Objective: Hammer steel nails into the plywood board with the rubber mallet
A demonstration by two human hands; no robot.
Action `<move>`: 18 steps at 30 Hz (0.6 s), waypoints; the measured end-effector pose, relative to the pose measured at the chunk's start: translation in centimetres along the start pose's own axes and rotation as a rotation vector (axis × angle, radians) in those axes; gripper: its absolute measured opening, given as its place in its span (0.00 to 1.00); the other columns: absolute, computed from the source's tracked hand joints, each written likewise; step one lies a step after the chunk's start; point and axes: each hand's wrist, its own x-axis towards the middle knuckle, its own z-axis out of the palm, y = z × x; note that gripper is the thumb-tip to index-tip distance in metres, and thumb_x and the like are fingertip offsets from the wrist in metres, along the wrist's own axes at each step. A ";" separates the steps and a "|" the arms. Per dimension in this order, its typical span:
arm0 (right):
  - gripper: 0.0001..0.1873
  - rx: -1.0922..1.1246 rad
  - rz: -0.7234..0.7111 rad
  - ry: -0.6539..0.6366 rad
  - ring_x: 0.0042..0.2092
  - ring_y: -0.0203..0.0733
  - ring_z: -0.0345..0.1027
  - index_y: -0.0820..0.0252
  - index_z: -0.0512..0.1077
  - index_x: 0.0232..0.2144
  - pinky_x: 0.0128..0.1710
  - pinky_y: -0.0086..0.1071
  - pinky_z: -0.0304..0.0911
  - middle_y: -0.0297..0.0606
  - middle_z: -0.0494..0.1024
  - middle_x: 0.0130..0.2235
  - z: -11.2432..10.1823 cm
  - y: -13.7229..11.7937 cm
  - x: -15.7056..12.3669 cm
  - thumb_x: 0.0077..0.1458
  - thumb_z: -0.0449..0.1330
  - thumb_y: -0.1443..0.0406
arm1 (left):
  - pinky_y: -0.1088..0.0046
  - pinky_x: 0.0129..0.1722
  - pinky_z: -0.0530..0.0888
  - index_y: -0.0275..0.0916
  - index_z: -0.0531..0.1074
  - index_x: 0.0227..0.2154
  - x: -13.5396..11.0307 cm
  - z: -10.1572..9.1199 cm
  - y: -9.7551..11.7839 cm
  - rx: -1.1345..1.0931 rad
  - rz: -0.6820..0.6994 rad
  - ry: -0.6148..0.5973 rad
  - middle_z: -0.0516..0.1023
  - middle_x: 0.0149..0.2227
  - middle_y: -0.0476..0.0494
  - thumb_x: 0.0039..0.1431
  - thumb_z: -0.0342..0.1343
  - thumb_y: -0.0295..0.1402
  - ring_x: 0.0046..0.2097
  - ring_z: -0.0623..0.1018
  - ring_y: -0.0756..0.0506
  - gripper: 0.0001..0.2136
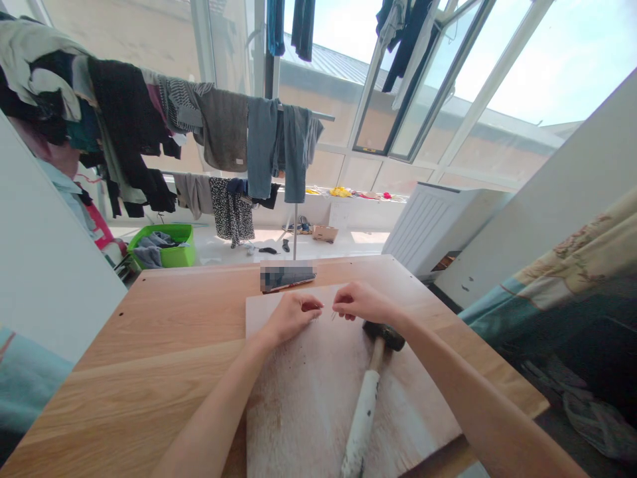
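My left hand (294, 315) is held over a pale wooden board (298, 411), its thumb and fingers pinched together. Thin slivers show at those fingertips, too small to name. Just across a narrow gap, my right hand (362, 303) is also pinched, with a thin, light, needle-like piece (333, 316) pointing down from its fingertips. A hammer (367, 401) lies on the board beneath my right forearm. Its head is dark, and its handle is wrapped in white near the grip. The right wrist partly overlaps the hammer head.
Under the board is a wooden table (164, 345). A dark flat object, partly pixelated (291, 276), lies beyond the board. Drying clothes (223, 129) hang past the table, near a green basket (188, 247). A white ribbed cabinet (423, 222) stands right, a curtain (557, 259) nearer.
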 end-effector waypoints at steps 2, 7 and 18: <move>0.10 0.053 -0.052 -0.117 0.29 0.37 0.78 0.61 0.82 0.34 0.28 0.24 0.69 0.35 0.84 0.28 0.1 -0.4 -0.8 0.59 0.60 0.64 | 0.73 0.36 0.75 0.36 0.82 0.33 -0.1 -0.3 0.4 -0.065 -0.053 -0.107 0.84 0.30 0.44 0.51 0.63 0.33 0.34 0.82 0.45 0.08; 0.11 0.030 -0.096 -0.155 0.30 0.37 0.78 0.58 0.82 0.38 0.29 0.26 0.68 0.34 0.84 0.29 0.4 -0.8 -1.1 0.58 0.61 0.64 | 0.75 0.32 0.73 0.35 0.80 0.40 -0.4 -1.5 1.4 -0.110 -0.161 -0.361 0.85 0.32 0.42 0.48 0.66 0.35 0.33 0.82 0.45 0.16; 0.08 -0.289 -0.129 0.079 0.42 0.48 0.74 0.60 0.80 0.30 0.42 0.32 0.62 0.47 0.82 0.40 2.4 -2.2 1.5 0.50 0.61 0.72 | 0.74 0.36 0.76 0.39 0.79 0.37 -0.4 -3.0 1.5 0.179 -0.068 -0.147 0.84 0.33 0.44 0.56 0.59 0.39 0.35 0.82 0.45 0.11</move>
